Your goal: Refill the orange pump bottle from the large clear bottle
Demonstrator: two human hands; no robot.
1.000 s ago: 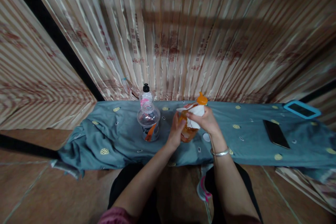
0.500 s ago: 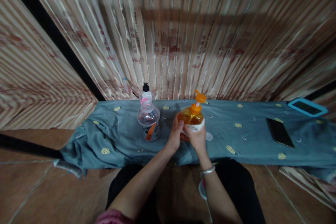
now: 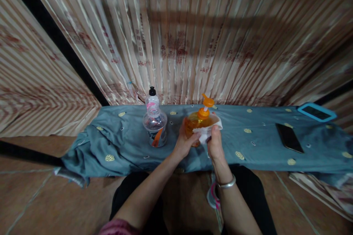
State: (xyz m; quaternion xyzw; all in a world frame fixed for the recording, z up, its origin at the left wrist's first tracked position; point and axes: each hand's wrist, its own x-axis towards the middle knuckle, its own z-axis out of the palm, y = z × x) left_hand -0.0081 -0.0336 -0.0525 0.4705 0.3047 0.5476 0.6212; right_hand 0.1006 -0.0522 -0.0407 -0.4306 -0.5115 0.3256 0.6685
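An amber pump bottle (image 3: 193, 122) with an orange pump head stands on the cloth-covered bench, in front of me. My left hand (image 3: 184, 143) grips its left side, fingers behind and thumb across the front. Against the bottle's front right lies a crumpled white tissue (image 3: 205, 132). My right hand (image 3: 216, 143), with a silver bangle on the wrist, pinches the tissue at the bottle's right side. Left of my hands is a clear plastic bottle (image 3: 154, 126) with an orange and dark label. Just behind it rises a bottle with a black cap (image 3: 152, 91).
The bench has a grey-blue patterned cloth (image 3: 256, 154) over it. On the right lie a black phone (image 3: 289, 138) and a blue-framed device (image 3: 317, 112). Striped curtains (image 3: 176, 44) hang directly behind the bench. A shoe (image 3: 212, 195) shows on the tiled floor below.
My right hand has drawn slightly right, away from the bottle's front, bunching the tissue outward. My left hand keeps hold of the bottle. The view has shifted slightly.
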